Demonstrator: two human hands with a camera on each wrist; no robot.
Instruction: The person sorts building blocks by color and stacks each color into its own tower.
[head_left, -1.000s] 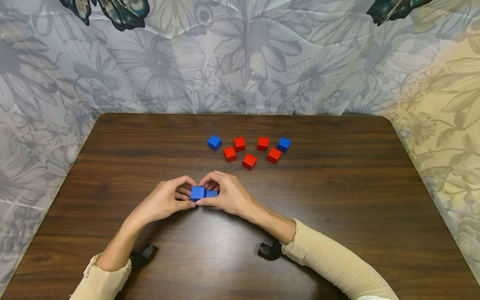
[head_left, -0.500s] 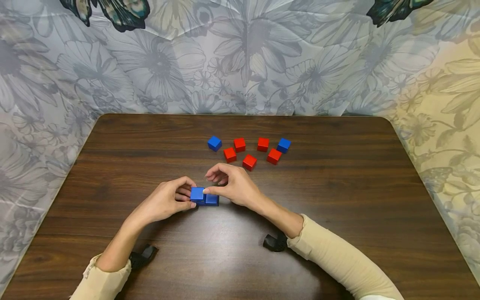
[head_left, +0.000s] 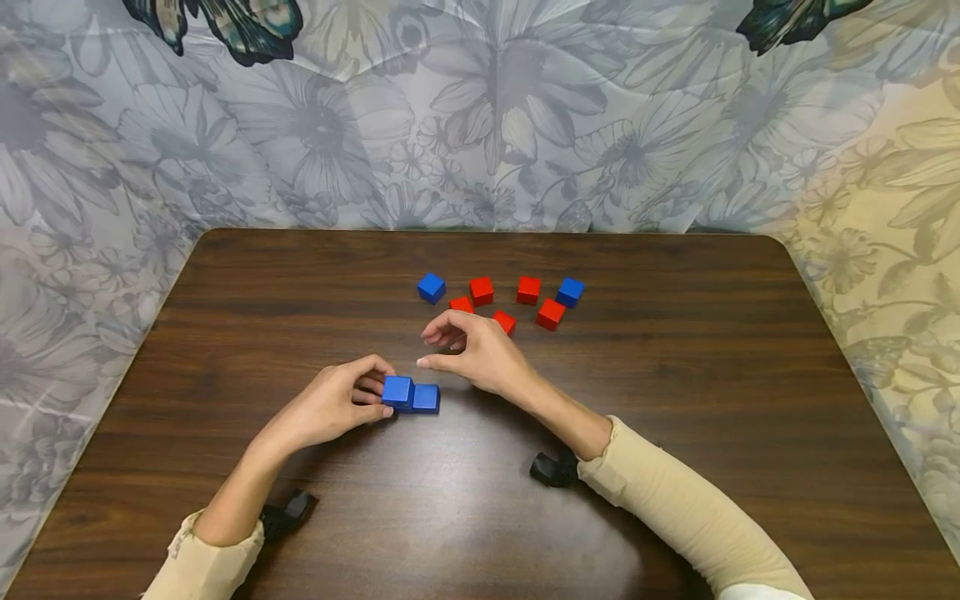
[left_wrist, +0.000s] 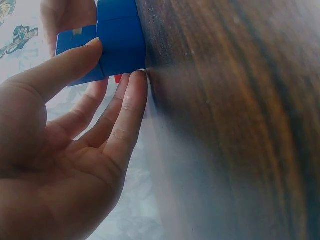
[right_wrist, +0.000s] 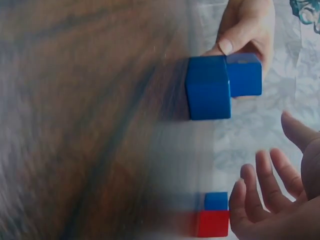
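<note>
My left hand point(head_left: 333, 406) holds a small stack of blue cubes between thumb and fingers. One blue cube point(head_left: 397, 390) sits on top at the left, and another blue cube point(head_left: 426, 398) lies beside the stack on the right. In the left wrist view, the thumb presses the upper cube point(left_wrist: 80, 36) while fingertips reach the lower cube point(left_wrist: 122, 47). To the upper right of these cubes, my right hand point(head_left: 483, 354) hovers over the table with nothing in it, its thumb apart from its loosely bent fingers. It partly covers two red cubes point(head_left: 506, 322) in the head view.
Several red cubes point(head_left: 528, 290) are scattered toward the back of the brown wooden table point(head_left: 675, 350). A loose blue cube point(head_left: 431, 287) lies at their left, and another blue cube point(head_left: 570, 292) at their right. A flowered cloth point(head_left: 510, 125) hangs behind the table.
My right hand has let go of the blue cubes and moved up and to the right, toward the red ones. The left hand has stayed in place on the stack.
</note>
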